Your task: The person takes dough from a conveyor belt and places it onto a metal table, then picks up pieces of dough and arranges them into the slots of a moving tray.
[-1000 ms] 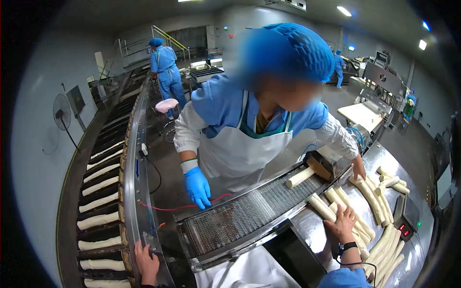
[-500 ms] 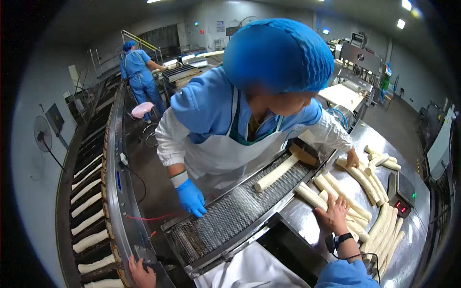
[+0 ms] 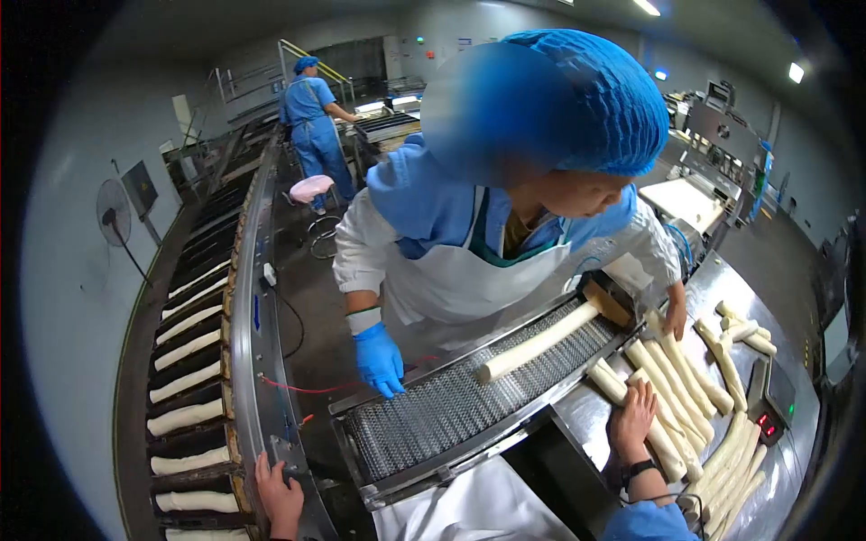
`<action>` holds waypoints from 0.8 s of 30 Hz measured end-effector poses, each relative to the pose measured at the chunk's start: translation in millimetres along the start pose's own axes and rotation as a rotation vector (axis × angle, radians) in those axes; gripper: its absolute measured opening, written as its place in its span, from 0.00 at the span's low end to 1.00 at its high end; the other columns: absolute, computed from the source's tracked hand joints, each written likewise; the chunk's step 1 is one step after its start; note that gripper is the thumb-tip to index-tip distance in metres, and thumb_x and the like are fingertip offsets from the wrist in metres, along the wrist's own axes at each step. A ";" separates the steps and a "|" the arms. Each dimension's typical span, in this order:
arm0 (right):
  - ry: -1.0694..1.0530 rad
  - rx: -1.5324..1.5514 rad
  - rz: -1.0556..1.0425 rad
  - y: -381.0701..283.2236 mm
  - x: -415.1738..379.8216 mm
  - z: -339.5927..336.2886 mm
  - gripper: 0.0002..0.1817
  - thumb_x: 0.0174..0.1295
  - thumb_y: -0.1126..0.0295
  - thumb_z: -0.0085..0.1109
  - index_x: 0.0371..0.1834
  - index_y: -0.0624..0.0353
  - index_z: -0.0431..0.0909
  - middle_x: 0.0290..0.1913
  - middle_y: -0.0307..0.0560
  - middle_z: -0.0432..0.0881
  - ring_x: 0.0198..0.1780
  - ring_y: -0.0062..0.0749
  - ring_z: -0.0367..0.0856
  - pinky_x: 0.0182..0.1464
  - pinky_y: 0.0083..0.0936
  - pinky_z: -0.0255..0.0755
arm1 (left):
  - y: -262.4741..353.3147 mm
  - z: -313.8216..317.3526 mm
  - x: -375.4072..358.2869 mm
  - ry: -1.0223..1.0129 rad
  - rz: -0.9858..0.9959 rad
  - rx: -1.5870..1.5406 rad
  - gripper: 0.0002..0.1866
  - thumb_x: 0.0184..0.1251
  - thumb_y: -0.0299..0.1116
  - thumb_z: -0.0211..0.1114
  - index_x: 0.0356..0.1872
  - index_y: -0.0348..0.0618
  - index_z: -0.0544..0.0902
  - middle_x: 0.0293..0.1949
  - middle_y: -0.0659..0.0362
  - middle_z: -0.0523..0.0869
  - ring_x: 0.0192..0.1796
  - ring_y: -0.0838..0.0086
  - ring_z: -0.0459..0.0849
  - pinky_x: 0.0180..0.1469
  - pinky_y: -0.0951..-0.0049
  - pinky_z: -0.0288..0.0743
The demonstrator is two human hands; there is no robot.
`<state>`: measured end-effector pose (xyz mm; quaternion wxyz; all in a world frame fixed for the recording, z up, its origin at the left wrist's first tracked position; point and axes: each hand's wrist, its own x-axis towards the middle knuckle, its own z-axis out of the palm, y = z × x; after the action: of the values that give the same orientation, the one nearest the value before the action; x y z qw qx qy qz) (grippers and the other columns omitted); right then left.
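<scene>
My right hand (image 3: 634, 419) lies flat on the dough rolls (image 3: 667, 451) on the steel table, its fingers stretched out over the near end of the group. Further down and left, my left hand (image 3: 280, 494) rests at the metal side rail (image 3: 253, 397) of the long tray conveyor, fingers apart and holding nothing. A single dough roll (image 3: 538, 346) lies lengthwise on the wire-mesh belt (image 3: 433, 419) between me and a co-worker. The co-worker's bare hand (image 3: 675, 314) touches a roll at the group's far end; their blue-gloved hand (image 3: 379, 361) hangs beside the mesh belt.
Dark trays with dough rolls (image 3: 187, 419) line the conveyor at left. A scale (image 3: 772, 401) with red digits stands on the table (image 3: 713, 288), among more rolls (image 3: 744, 334). Another person (image 3: 316, 126) works at the back. A dark open bin (image 3: 559, 464) sits below the mesh belt.
The view has swung left. More of the roll on the mesh belt shows now. The co-worker's bare hand has brought rolls closer to my right hand, whose fingers are less spread.
</scene>
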<state>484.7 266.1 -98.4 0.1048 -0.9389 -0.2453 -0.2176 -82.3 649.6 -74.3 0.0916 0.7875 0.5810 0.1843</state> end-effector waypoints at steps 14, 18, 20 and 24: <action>-0.065 -0.083 0.215 -5.8 -2.0 -10.8 0.25 0.59 0.67 0.59 0.61 0.61 0.72 0.53 0.57 0.76 0.60 0.52 0.71 0.64 0.49 0.62 | 3.1 -4.4 1.1 0.001 0.004 0.040 0.21 0.54 0.22 0.65 0.53 0.32 0.82 0.73 0.44 0.65 0.77 0.49 0.61 0.75 0.54 0.62; 0.189 -0.055 0.043 -4.6 7.8 31.2 0.29 0.57 0.77 0.54 0.67 0.61 0.69 0.61 0.60 0.71 0.65 0.60 0.66 0.70 0.52 0.58 | 8.4 -6.3 1.7 -0.023 -0.022 0.030 0.21 0.55 0.24 0.66 0.53 0.33 0.82 0.74 0.45 0.64 0.77 0.50 0.60 0.76 0.55 0.60; 0.169 0.191 -0.264 -42.0 18.5 28.4 0.33 0.54 0.79 0.55 0.69 0.60 0.68 0.62 0.62 0.69 0.66 0.62 0.65 0.70 0.54 0.59 | 9.5 -10.1 3.8 -0.023 -0.033 0.050 0.21 0.56 0.24 0.66 0.53 0.33 0.82 0.75 0.45 0.64 0.78 0.51 0.59 0.77 0.55 0.59; -0.011 0.482 -0.475 -184.8 23.6 0.2 0.36 0.49 0.80 0.59 0.68 0.61 0.69 0.62 0.66 0.71 0.65 0.65 0.67 0.70 0.54 0.62 | 8.9 -13.3 3.9 -0.112 -0.043 0.052 0.21 0.63 0.27 0.65 0.58 0.34 0.81 0.78 0.47 0.59 0.81 0.53 0.52 0.78 0.52 0.57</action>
<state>409.7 434.5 -71.1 0.2689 -0.8049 -0.5021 -0.1666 -78.8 649.6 -58.2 0.1072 0.7860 0.5964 0.1229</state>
